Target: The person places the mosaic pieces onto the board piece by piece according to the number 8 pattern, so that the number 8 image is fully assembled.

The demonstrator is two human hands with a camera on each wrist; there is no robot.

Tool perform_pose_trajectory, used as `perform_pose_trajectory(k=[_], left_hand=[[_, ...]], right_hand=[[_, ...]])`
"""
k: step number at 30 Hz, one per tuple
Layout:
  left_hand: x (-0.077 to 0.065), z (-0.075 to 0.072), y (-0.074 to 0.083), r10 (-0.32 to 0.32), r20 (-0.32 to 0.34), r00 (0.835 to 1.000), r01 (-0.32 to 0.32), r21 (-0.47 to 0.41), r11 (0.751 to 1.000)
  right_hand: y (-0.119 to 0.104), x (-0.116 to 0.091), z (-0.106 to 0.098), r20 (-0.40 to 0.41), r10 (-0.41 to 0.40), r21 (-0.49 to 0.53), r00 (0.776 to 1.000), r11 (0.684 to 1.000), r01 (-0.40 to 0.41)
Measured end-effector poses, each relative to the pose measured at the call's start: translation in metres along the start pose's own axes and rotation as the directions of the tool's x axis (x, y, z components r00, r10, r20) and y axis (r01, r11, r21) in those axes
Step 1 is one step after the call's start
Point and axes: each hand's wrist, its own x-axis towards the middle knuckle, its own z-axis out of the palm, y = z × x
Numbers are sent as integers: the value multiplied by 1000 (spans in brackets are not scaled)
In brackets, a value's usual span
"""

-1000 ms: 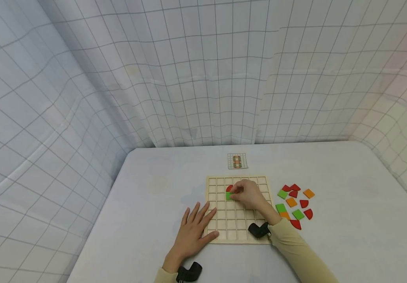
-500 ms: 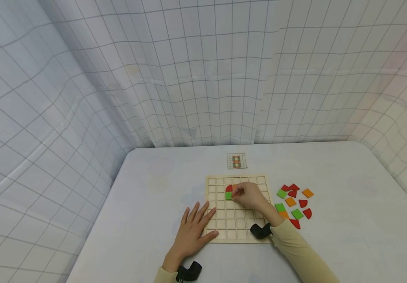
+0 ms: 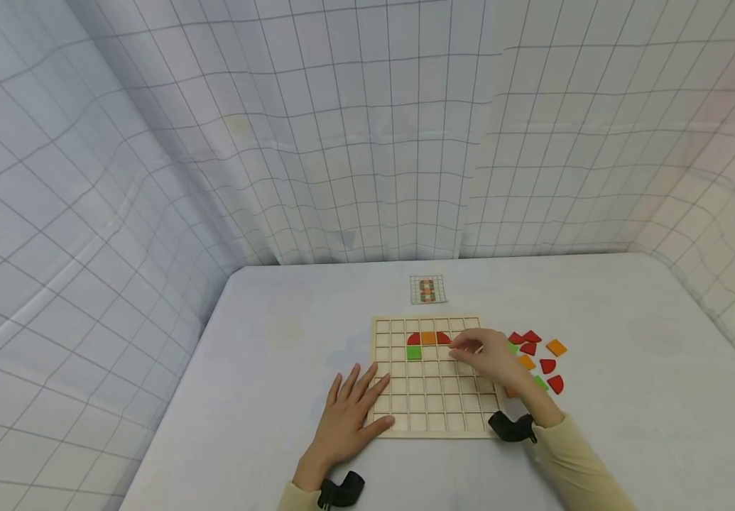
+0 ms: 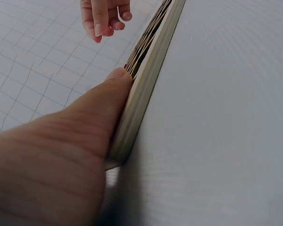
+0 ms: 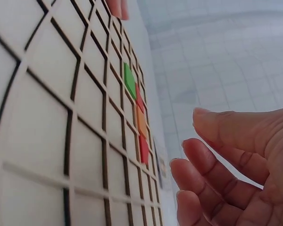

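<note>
A wooden grid board (image 3: 417, 404) lies on the white table. In one of its upper rows sit a red quarter-round tile (image 3: 413, 339), an orange square tile (image 3: 428, 338) and a second red quarter-round tile (image 3: 443, 338). Directly below the left red one is a green square tile (image 3: 414, 353). My left hand (image 3: 340, 424) rests spread on the board's left edge, its thumb (image 4: 115, 89) along the rim. Over the board's right side hovers my right hand (image 3: 493, 357), fingers loosely bent. The right wrist view shows nothing between its thumb and fingertips.
Several loose red, orange and green tiles (image 3: 556, 348) lie right of the board, partly hidden by the right hand and forearm. A small card (image 3: 427, 289) with a printed grid pattern lies behind the board. Checked curtains (image 3: 367, 142) enclose the table.
My right hand has let go at the upper row and drawn away to the right, uncovering the orange tile and the second red tile. The left hand stays put.
</note>
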Motion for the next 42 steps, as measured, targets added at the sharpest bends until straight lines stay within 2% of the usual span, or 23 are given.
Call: perform_pose_trajectory(k=[7, 13, 18, 25, 31, 42], left_hand=[[0, 1, -2, -2, -6, 1000, 2, -5, 1000], [0, 2, -2, 6, -23, 1000, -6, 5, 1000], [0, 2, -3, 15, -31, 999, -15, 12, 1000], [0, 2, -2, 7, -13, 1000, -7, 10, 1000], [-1, 2, -1, -3, 2, 1000, 3, -8, 1000], [-2, 4, -2, 19, -30, 999, -19, 4, 1000]], right_hand=[[10, -17, -29, -90, 83, -44, 992, 995, -87], [24, -23, -44, -163, 173, -86, 971, 978, -189], [32, -25, -50, -174, 244, -128, 954, 955, -268], [37, -29, -51, -165, 307, -163, 937, 929, -333], [41, -30, -47, -156, 301, -207, 941, 921, -329], [43, -23, -47, -105, 308, -260, 945, 909, -325]])
